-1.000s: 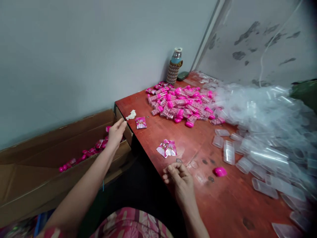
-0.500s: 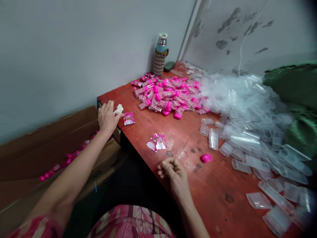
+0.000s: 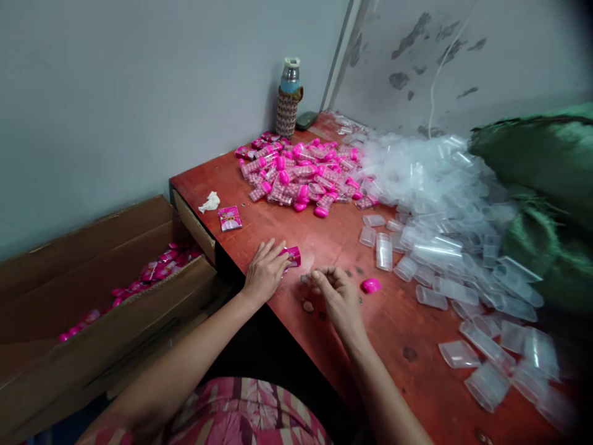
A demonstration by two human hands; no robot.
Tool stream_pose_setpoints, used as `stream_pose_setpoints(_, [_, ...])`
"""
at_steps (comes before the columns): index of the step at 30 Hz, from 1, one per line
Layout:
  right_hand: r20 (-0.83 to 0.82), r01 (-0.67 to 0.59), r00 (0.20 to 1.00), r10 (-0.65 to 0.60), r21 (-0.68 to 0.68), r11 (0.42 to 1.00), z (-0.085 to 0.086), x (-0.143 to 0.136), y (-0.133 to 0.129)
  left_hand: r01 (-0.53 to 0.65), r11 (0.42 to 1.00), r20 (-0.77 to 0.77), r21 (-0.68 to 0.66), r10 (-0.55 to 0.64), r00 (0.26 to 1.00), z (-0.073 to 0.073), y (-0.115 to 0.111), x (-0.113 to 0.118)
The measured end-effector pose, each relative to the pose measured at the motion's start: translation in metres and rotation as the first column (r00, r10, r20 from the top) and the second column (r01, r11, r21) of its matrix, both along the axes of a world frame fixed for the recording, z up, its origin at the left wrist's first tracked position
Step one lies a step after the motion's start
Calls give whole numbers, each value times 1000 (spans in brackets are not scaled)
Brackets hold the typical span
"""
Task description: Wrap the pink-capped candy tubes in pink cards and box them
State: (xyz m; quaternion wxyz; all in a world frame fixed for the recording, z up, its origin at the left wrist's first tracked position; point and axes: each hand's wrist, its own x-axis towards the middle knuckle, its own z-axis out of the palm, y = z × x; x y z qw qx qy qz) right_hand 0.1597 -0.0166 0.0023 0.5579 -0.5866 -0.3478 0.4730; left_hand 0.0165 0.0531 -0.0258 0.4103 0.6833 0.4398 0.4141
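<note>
My left hand lies with its fingers stretched out at the near edge of the red table. It partly covers small pink printed wrappers. To the right, my right hand is closed in a pinch just above the table; a small greyish bit shows at its fingertips, too small to name. Beside that hand lies a loose pink cap. Another flat pink printed wrapper lies farther left, next to a crumpled white scrap.
Pink-capped clear tubes filled with pink balls are heaped at the back. Clear plastic tubes pile up on the right against a green sack. A cardboard box with pink items stands left. A flask stands by the wall.
My left hand has come from the table's far left corner, by the white scrap, to the pink wrappers in front of me. My right hand stays pinched nearby. The view has shifted slightly.
</note>
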Motion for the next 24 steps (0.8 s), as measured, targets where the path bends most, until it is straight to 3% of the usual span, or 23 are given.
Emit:
stream_pose_setpoints(4, [-28,-14,999,16,51,999,0,4,25,27,999,85,-21,-25,996,16,-11,3])
stream_pose_setpoints(7, [-89,-39,995,44,61,997,6,3,35,-34,975,267,-219,93,959,27,-18,5])
stream_pose_setpoints(8, [-98,-33,994,39,67,997,8,3,36,-32,949,332,-315,141,933,29,-19,5])
stream_pose_setpoints(10, [-101,-44,994,50,66,997,11,2,38,100,859,446,-501,157,881,31,-19,5])
stream_pose_setpoints(13, [-83,-134,987,136,30,991,10,2,40,334,717,545,-612,76,835,30,-15,2])
stream_pose_setpoints(16, [-30,-241,970,241,-16,970,7,7,50,290,709,511,-642,114,852,27,-11,-1])
stream_pose_setpoints(19, [243,-202,949,203,-29,979,7,24,74,194,701,442,-687,190,877,26,-8,-5])
stream_pose_setpoints(20, [393,-142,908,143,-33,989,8,32,86,173,691,425,-701,210,881,26,-8,-7])
stream_pose_setpoints(22, [665,9,746,30,-54,998,10,50,112,151,666,405,-730,245,881,26,-8,-9])
stream_pose_setpoints(24, [756,110,654,-17,-73,991,10,67,140,142,636,403,-758,287,869,26,-8,-11])
